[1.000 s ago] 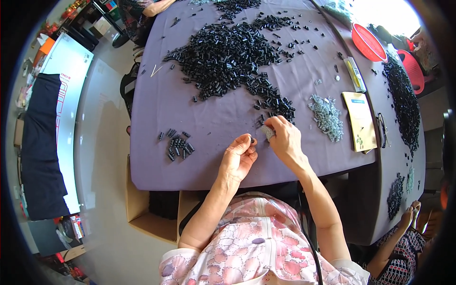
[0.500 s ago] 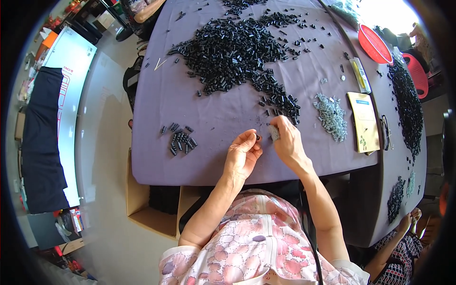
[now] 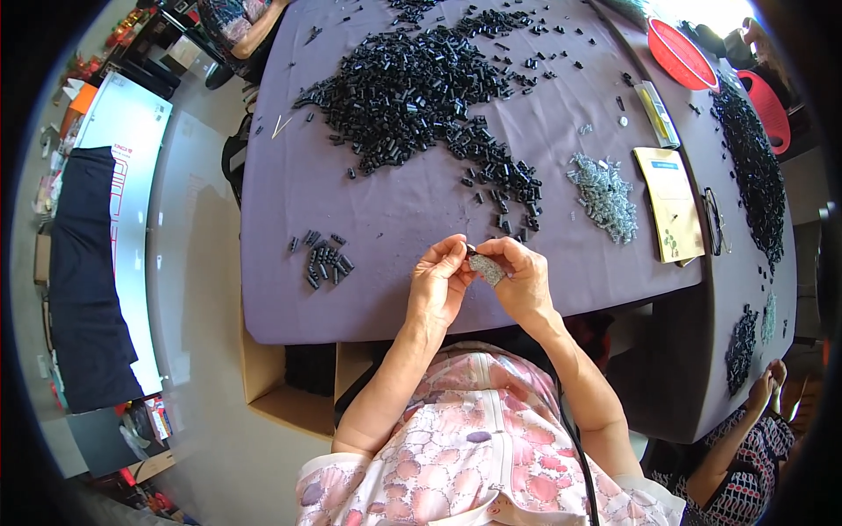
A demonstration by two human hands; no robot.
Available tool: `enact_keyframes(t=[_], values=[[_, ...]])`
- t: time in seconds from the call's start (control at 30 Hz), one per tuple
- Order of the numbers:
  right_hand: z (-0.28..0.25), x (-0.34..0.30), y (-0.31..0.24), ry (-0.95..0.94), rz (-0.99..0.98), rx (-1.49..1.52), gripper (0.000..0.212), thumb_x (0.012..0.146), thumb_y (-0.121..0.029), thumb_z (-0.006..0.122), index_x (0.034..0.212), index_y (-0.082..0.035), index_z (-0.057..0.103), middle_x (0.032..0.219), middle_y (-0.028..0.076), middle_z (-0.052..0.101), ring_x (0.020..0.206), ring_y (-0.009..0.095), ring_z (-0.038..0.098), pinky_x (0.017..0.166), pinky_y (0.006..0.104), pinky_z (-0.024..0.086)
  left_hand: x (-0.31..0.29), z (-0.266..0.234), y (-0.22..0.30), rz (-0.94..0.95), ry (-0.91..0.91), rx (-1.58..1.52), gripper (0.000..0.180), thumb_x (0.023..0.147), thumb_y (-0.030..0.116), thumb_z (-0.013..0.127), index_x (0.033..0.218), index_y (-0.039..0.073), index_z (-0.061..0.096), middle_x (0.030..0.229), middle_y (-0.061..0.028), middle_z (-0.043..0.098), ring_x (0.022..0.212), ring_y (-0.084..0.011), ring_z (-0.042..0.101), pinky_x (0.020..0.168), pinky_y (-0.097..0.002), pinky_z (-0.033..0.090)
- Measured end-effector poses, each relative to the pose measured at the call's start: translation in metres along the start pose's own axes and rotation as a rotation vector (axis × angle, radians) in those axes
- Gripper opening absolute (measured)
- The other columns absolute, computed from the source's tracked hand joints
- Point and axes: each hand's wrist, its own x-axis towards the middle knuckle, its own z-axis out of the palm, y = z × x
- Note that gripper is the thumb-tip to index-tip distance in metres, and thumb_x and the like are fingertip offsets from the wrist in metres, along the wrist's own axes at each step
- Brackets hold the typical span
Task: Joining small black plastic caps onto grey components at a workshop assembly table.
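Above the near edge of the purple-covered table (image 3: 351, 298), my two hands meet. My left hand (image 3: 435, 287) pinches a small black tubular piece (image 3: 471, 250) between thumb and fingertips. Closed on a grey speckled pad (image 3: 488, 270), my right hand (image 3: 526, 282) has its fingertips at the black piece. Fingers partly cover both things. Off to the left lies a small group of black tubular pieces (image 3: 326, 259). Beyond my hands spreads a large heap of similar pieces (image 3: 403, 101), its tail reaching toward my right hand. A pile of small clear pieces (image 3: 605, 200) lies to the right.
At the right are a yellow booklet (image 3: 668, 206), glasses (image 3: 715, 221), a yellow-and-clear pack (image 3: 656, 114) and a red basket (image 3: 682, 54). More black pieces (image 3: 752, 175) cover the adjoining table. Another person's hands (image 3: 768, 386) show at lower right; another person's arm (image 3: 259, 33) at upper left.
My right hand has moved left and slightly down with the grey pad, from apart to meeting my left hand at the black piece. The whole view has shifted slightly.
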Motion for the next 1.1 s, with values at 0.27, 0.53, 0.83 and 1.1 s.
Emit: enact_keyframes(t=[0.27, 0.53, 0.83, 1.1], values=[[0.0, -0.005, 0.008, 0.007, -0.013, -0.071, 0.024, 0.073, 0.01, 0.063, 0.094, -0.002, 0.062, 0.084, 0.011, 0.067, 0.077, 0.02, 0.067, 0.068, 0.0287, 0.053, -0.007, 0.006, -0.002, 0.062, -0.039, 0.11, 0.015, 0.091, 0.004, 0.055, 0.104, 0.003, 0.061, 0.09, -0.008, 0.065, 0.074, -0.0154, 0.063, 0.065, -0.0313, 0.055], [0.0, -0.009, 0.012, 0.005, 0.273, 0.437, 0.013, 0.085, 0.008, 0.057, 0.096, 0.001, 0.061, 0.084, 0.005, 0.067, 0.076, 0.009, 0.064, 0.069, 0.0229, 0.054, -0.01, 0.003, -0.007, 0.104, -0.104, 0.151, 0.018, 0.091, 0.006, 0.055, 0.108, 0.007, 0.061, 0.098, -0.0087, 0.066, 0.081, -0.0174, 0.063, 0.071, -0.0339, 0.054], [0.006, -0.011, 0.012, 0.056, 0.246, 0.492, 0.011, 0.084, 0.008, 0.059, 0.093, 0.002, 0.06, 0.08, 0.006, 0.066, 0.069, 0.011, 0.064, 0.062, 0.0237, 0.054, -0.007, 0.003, -0.011, 0.189, -0.106, 0.169, 0.016, 0.09, 0.002, 0.056, 0.105, 0.003, 0.061, 0.094, -0.0105, 0.066, 0.075, -0.0144, 0.061, 0.064, -0.0278, 0.052], [0.011, -0.012, 0.019, 0.049, 0.243, 0.456, 0.01, 0.085, 0.007, 0.059, 0.092, 0.0, 0.059, 0.079, 0.004, 0.066, 0.07, 0.009, 0.063, 0.061, 0.0221, 0.053, -0.007, 0.003, -0.013, 0.248, -0.117, 0.192, 0.016, 0.089, -0.001, 0.056, 0.103, 0.002, 0.062, 0.092, -0.0103, 0.066, 0.074, -0.0141, 0.06, 0.062, -0.0272, 0.051]])
